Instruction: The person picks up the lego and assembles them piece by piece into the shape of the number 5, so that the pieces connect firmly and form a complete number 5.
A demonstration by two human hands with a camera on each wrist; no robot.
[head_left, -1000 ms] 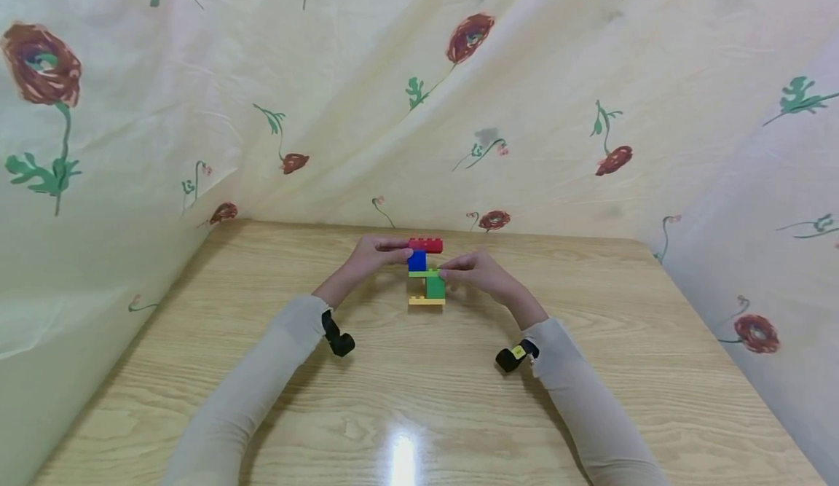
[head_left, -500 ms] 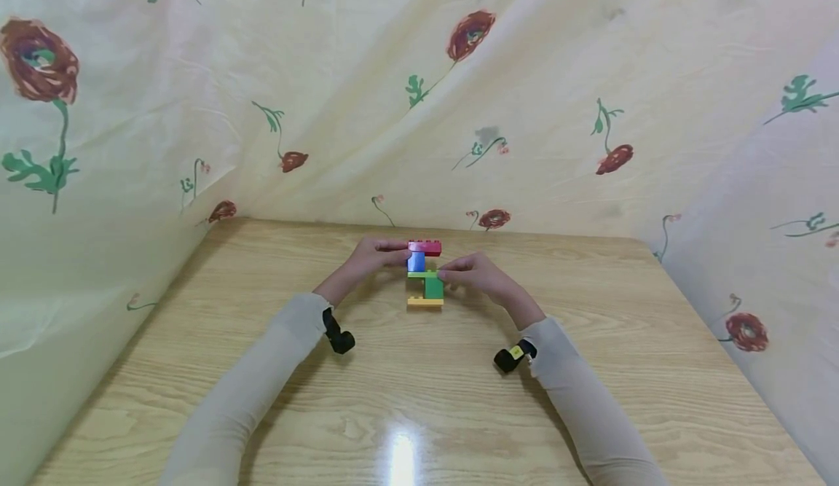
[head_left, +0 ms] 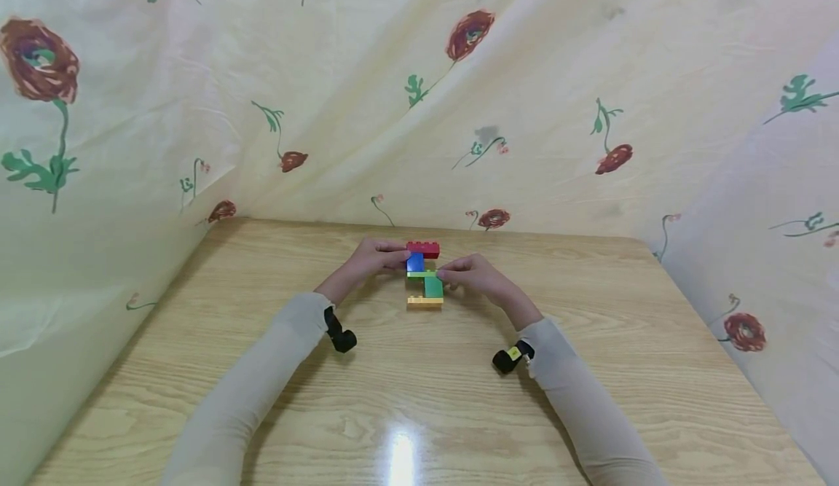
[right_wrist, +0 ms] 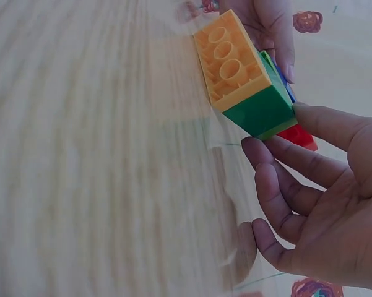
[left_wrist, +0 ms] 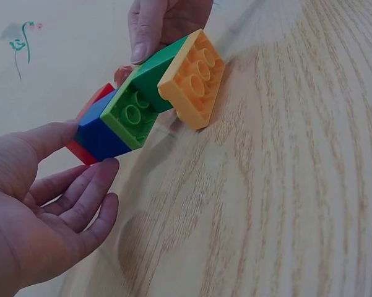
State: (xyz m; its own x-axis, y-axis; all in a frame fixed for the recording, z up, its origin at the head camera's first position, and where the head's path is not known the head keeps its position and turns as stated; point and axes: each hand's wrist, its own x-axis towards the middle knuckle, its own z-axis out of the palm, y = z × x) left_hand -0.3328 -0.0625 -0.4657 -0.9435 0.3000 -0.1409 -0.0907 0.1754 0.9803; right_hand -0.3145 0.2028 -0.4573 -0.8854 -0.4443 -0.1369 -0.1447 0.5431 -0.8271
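A stack of toy building bricks is held between both hands above the table. From its far end it has a red brick [head_left: 422, 250], a blue brick [head_left: 416, 262], a light green plate [left_wrist: 119, 117], a green brick [head_left: 433, 287] and an orange plate [head_left: 424, 302]. My left hand [head_left: 370, 259] pinches the blue brick between thumb and fingers, close to the red one. From the other side my right hand [head_left: 481, 278] pinches the green brick near the light green plate. The orange plate's hollow underside faces both wrist cameras.
The wooden table [head_left: 419, 369] spreads under the arms, with a bright reflection near its front. A flowered cloth [head_left: 328, 107] hangs behind it and along both sides. Black wrist cameras are strapped at both sleeves' cuffs.
The stack has tilted slightly, its red end coming a little lower in the head view, and the light on the blue and green faces has shifted. Both hands keep their grip.
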